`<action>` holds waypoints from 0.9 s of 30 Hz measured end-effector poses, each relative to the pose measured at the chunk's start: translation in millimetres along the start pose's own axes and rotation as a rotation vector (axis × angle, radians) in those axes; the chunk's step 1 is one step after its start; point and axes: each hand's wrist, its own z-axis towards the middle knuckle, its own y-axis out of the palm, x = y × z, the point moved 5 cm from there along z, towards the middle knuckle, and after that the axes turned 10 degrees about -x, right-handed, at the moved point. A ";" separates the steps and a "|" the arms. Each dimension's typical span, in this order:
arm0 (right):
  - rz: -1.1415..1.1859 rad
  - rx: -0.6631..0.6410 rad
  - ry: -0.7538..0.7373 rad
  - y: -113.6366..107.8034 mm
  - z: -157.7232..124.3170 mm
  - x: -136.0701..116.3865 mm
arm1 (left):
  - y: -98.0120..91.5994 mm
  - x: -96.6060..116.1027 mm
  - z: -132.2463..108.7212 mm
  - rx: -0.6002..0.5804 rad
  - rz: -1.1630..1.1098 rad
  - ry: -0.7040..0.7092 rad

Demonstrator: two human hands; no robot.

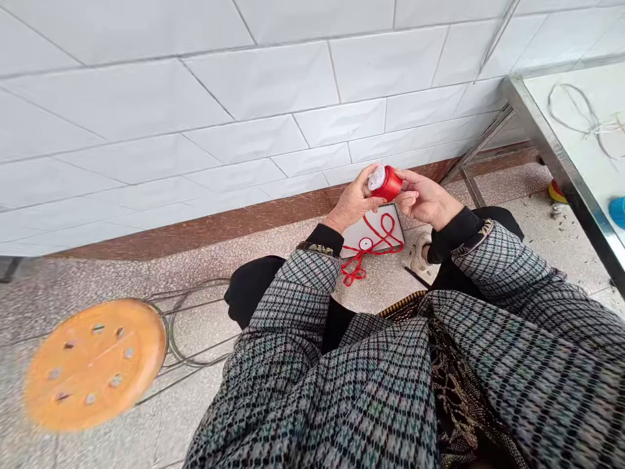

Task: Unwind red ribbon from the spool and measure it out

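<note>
Both hands meet in front of me over my knees. My left hand (352,204) and my right hand (426,199) together hold a red spool (385,183) with a white end cap, fingers wrapped on either side. Loose red cord (377,242) trails down from the spool in loops and lies on a white square board (356,236) resting below my hands, with a tangle hanging off its lower left edge. My sleeves are grey checked with black cuffs.
An orange round stool (95,361) with a wire frame stands at the lower left on the speckled floor. A steel-edged table (561,156) with a loop of wire on it runs along the right. A white tiled wall (244,98) rises ahead.
</note>
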 end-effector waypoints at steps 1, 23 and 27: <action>-0.012 -0.014 0.002 -1.1 0.1 -0.7 | 0.6 -0.3 -0.5 0.004 -0.019 0.017; -0.326 0.161 -0.670 -4.3 10.8 -22.3 | 40.8 11.3 -7.8 0.297 -0.172 0.023; -0.239 0.176 -0.621 -9.0 15.5 -19.6 | 38.5 16.9 -9.9 0.283 -0.200 0.065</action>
